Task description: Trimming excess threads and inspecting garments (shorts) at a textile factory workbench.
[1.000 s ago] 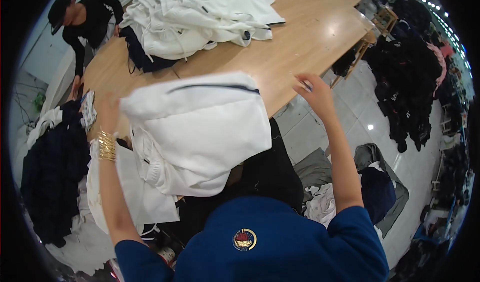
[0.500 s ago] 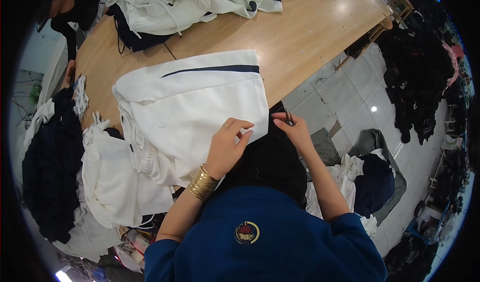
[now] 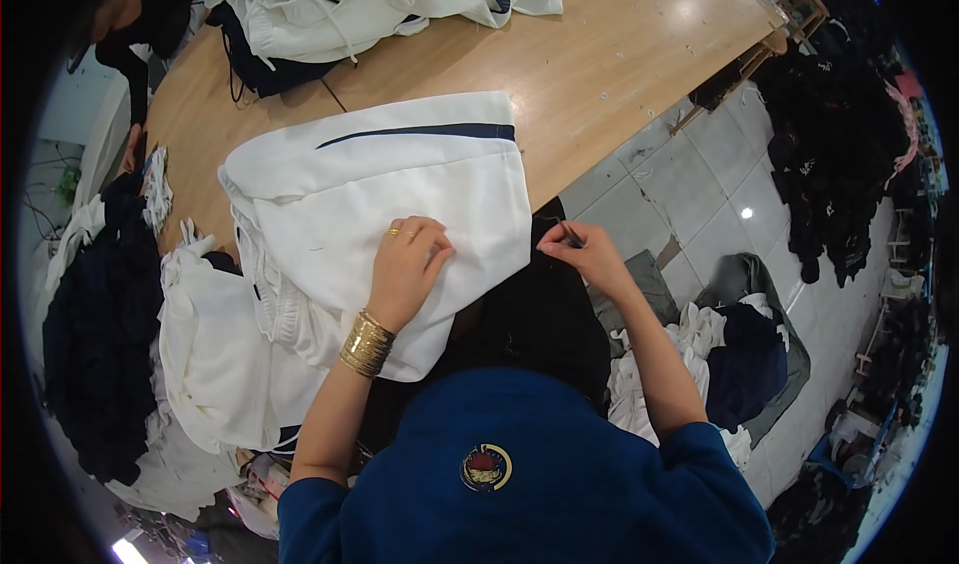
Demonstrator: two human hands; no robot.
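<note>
White shorts (image 3: 400, 184) with a navy side stripe and a gathered elastic waist lie folded across the near table edge and over my lap. My left hand (image 3: 408, 264) rests on or just above their lower middle, fingers loosely bent and thumb apart, with nothing visible in it. Just past the hem's right corner, over my dark-clothed lap, my right hand (image 3: 584, 254) is closed around small dark thread snips (image 3: 570, 234). Its fingers cover most of the tool. Thumb and forefinger come together at the tip; whether they also pinch a thread is too small to tell.
White garments (image 3: 330, 9) are heaped on the far side of the wooden table (image 3: 619, 54). More white (image 3: 215, 354) and navy clothes (image 3: 100, 334) hang at the left, near another person's arm (image 3: 130, 74). Garment piles (image 3: 749, 364) and black clothes (image 3: 824, 164) lie at the right.
My left hand has moved left and slightly up over the shorts, away from the hem corner. The right hand has shifted slightly left, still holding the snips.
</note>
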